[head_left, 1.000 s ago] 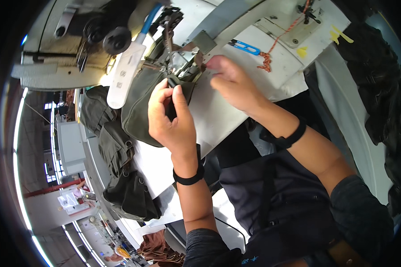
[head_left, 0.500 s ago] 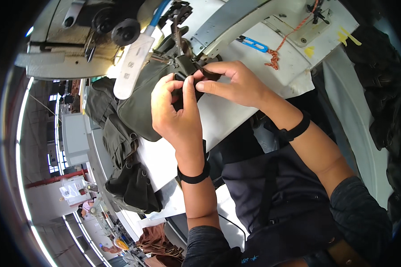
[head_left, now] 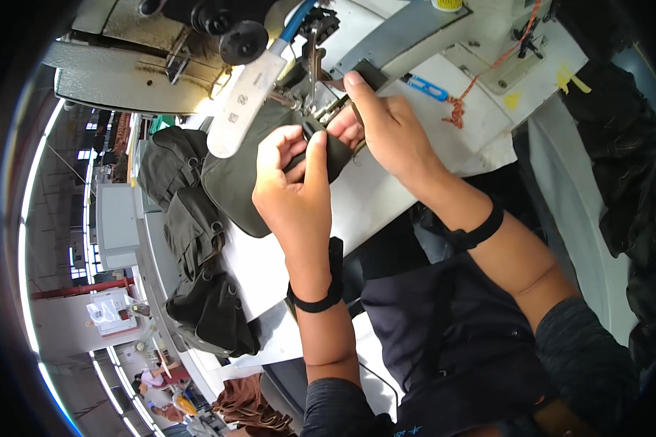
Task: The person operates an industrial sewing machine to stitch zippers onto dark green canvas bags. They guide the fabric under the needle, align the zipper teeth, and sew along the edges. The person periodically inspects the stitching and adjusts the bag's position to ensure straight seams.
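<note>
A dark olive fabric piece (head_left: 244, 171), perhaps part of a bag, lies under the sewing machine's needle area (head_left: 310, 102). My left hand (head_left: 293, 189) is closed on its near edge, with a small black end poking up between thumb and fingers. To its right, my right hand (head_left: 393, 135) has its fingers curled at the fabric's right-hand edge, close to the needle area. The right thumb is raised against a dark strip (head_left: 372, 75), and part of what those fingers grip is hidden.
A white paddle-shaped piece (head_left: 244, 105) on a blue stem hangs over the fabric. Blue thread snips (head_left: 428, 87) and orange cord (head_left: 455, 113) lie on the white table (head_left: 386, 189). More olive bags (head_left: 193, 233) are heaped at left; brown pieces (head_left: 251, 404) sit below.
My right hand has shifted up and turned, its thumb now raised rather than pinching beside the left. The fabric's right part now shows flatter between the hands. My left hand keeps its grip.
</note>
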The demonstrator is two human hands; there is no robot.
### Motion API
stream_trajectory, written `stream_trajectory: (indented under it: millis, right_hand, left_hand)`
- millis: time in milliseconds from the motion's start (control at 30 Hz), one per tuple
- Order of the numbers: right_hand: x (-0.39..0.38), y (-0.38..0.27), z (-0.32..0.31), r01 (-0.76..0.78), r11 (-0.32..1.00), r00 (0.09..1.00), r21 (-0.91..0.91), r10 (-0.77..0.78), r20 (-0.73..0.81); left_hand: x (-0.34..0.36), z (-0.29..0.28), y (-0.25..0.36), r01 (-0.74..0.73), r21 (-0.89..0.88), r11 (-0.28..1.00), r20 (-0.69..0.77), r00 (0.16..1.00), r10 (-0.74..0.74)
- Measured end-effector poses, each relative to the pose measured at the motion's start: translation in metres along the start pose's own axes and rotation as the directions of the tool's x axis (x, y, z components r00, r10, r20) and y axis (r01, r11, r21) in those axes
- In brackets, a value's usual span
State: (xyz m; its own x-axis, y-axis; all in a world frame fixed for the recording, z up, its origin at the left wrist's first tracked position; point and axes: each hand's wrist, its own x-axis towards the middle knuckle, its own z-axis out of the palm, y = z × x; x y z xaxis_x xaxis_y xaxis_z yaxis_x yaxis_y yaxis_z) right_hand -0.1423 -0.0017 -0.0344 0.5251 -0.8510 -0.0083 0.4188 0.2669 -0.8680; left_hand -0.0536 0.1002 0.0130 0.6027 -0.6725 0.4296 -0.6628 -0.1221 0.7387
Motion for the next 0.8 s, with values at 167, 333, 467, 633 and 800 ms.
stream_trajectory:
  millis: [167, 333, 467, 633, 800]
  right_hand:
    - [-0.004, 0.012, -0.017, 0.103, 0.975, 0.986, -0.197, -0.073, 0.152]
    - [-0.008, 0.011, -0.015, 0.08, 0.997, 0.973, -0.019, -0.074, 0.22]
    - [-0.013, 0.001, -0.014, -0.12, 0.991, 0.966, 0.053, 0.105, 0.236]
    - [-0.014, 0.005, -0.007, -0.119, 0.98, 0.979, 0.158, 0.089, 0.185]
    - [-0.016, 0.0, -0.004, -0.084, 0.981, 0.988, 0.178, 0.059, 0.144]
  left_hand:
    - [0.003, -0.007, -0.006, -0.026, -0.094, 0.995, 0.084, 0.996, 0.034]
    - [0.002, -0.009, -0.01, -0.018, -0.146, 0.989, 0.071, 0.997, 0.029]
    - [0.002, -0.01, -0.014, 0.038, -0.289, 0.957, 0.099, 0.995, -0.01]
    - [0.002, -0.01, -0.017, 0.059, -0.334, 0.941, 0.09, 0.995, -0.031]
    - [0.001, -0.003, -0.015, 0.047, -0.375, 0.926, 0.07, 0.997, -0.022]
